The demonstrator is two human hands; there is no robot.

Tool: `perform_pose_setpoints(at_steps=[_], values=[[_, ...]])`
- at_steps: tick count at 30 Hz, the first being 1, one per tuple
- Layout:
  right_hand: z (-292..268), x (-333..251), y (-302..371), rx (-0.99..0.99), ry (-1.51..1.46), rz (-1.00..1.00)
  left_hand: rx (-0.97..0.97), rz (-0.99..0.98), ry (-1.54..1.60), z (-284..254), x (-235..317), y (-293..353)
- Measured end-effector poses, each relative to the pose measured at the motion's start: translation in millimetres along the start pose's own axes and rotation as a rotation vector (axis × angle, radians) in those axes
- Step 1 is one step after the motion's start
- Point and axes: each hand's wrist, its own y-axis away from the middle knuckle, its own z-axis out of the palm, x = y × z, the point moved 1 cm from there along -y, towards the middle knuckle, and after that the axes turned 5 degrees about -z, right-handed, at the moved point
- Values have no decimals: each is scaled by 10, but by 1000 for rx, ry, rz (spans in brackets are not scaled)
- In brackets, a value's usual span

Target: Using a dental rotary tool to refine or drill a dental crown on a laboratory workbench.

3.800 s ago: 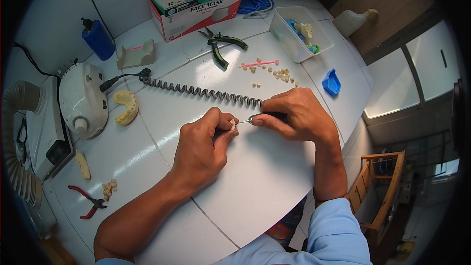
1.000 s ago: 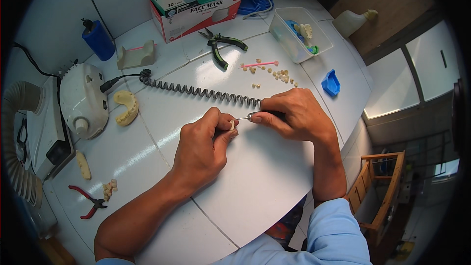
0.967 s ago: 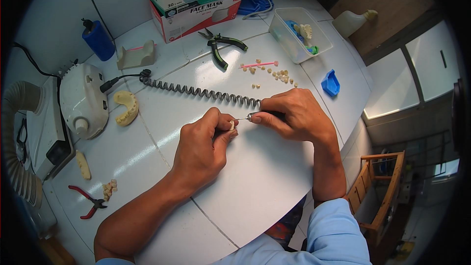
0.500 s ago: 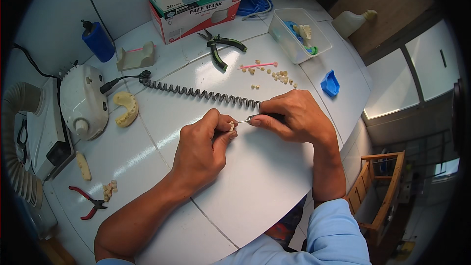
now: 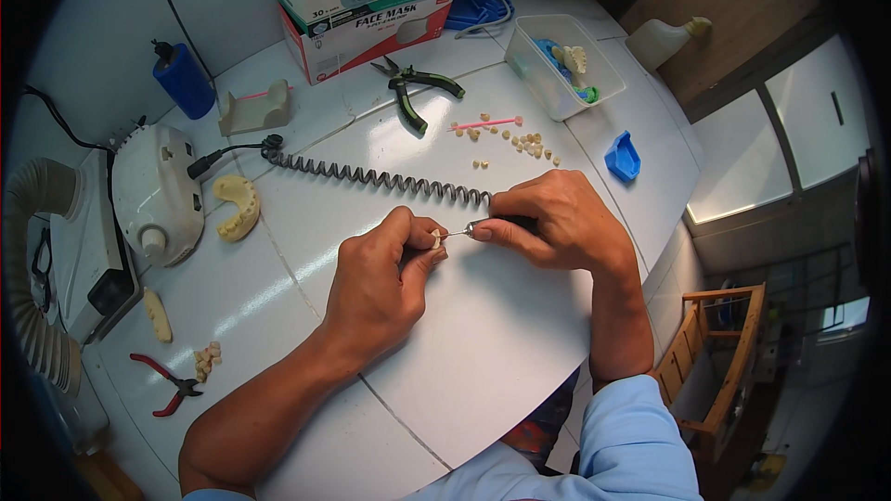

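Note:
Between the thumb and fingers of my left hand is a small whitish artificial tooth, partly hidden by the fingertips. My right hand grips a dental handpiece, its thumb along the dark body. A thin bur points left from the handpiece and its tip meets the tooth or lies right beside it. From the handpiece a grey coiled cord runs left to a white control unit. Several loose teeth lie beyond my right hand, near a pink stick.
Green-handled pliers lie at the back, before stacked boxes. A clear tub holds a dental cast. Rightward sits a blue tray. On the left are a cream dental cast, red-handled cutters and a tooth pile.
Both hands keep almost the same place and grip. The tooth in my left fingers seems slightly turned; little else differs apart from a tiny shift of the view.

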Motion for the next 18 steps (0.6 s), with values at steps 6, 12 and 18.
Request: perform_pose_setpoints(at_steps=[6,12,18], values=[[-26,5,8,-16,-9,-30,-7,-13,3,0,21,-2],[-20,-7,5,-12,-4,-6,0,-4,12,3,10,1],[2,4,9,-2,-5,-3,-1,-12,13,4,7,2]])
